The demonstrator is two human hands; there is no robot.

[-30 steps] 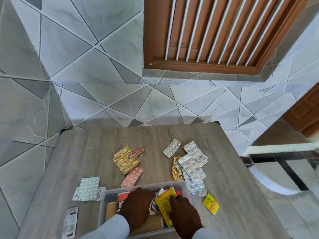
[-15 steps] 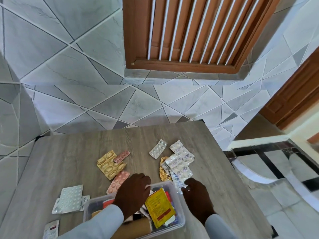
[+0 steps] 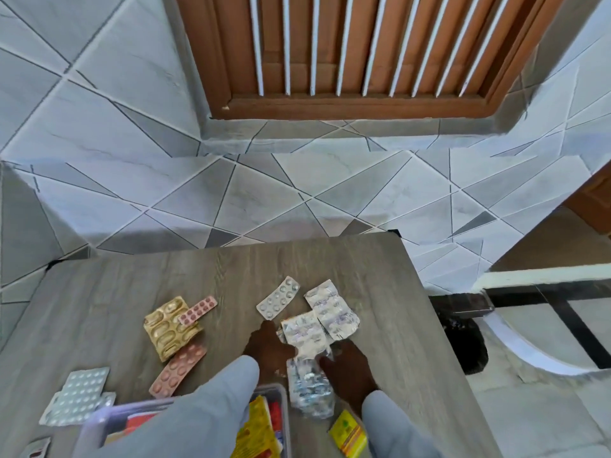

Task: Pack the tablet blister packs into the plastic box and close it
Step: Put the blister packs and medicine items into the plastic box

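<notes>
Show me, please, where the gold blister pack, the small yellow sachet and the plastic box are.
gold blister pack (image 3: pixel 170 326): head view, on its middle blisters.
small yellow sachet (image 3: pixel 348 433): head view, on its printed face.
plastic box (image 3: pixel 287 421): head view, on its right wall.

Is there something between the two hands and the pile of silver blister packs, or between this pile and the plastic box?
Nothing visible. The left hand and right hand already flank the silver blister packs. The plastic box lies just nearer, lid off; only the left sleeve crosses over it.
</notes>
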